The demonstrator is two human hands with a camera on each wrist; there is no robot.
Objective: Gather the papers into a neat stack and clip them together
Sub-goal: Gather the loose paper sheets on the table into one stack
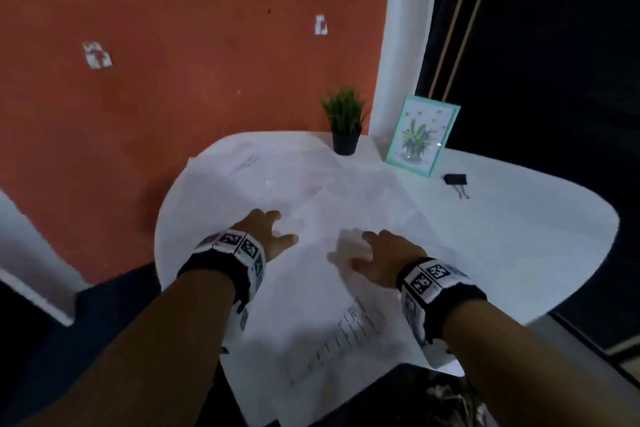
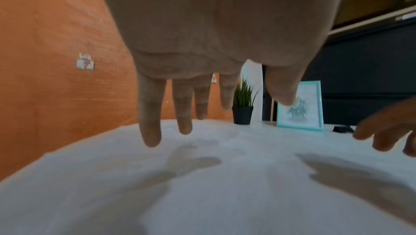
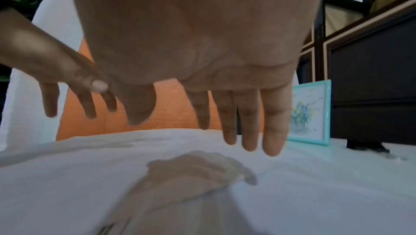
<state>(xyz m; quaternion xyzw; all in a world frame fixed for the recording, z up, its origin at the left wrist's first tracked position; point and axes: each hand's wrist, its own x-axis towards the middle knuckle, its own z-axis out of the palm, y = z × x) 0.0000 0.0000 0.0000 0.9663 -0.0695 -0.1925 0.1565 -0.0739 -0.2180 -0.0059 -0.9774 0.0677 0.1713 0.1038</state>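
Several white papers (image 1: 311, 204) lie spread and overlapping across the white table (image 1: 519, 236); one printed sheet (image 1: 346, 333) hangs over the near edge. My left hand (image 1: 273, 232) hovers palm down above the papers with fingers (image 2: 149, 128) straight and spread, holding nothing. To its right my right hand (image 1: 377, 256) hovers the same way, its fingers (image 3: 249, 132) extended and casting a shadow on the sheets. A black binder clip (image 1: 456, 181) lies apart at the table's far right, also seen as the clip (image 3: 364, 145) beyond my right hand.
A small potted plant (image 1: 344, 125) and a teal picture frame (image 1: 420, 137) stand at the back of the table by the orange wall (image 1: 173, 45). Dark furniture lies to the right. The table's rounded edge (image 1: 159, 239) runs close beside my left hand.
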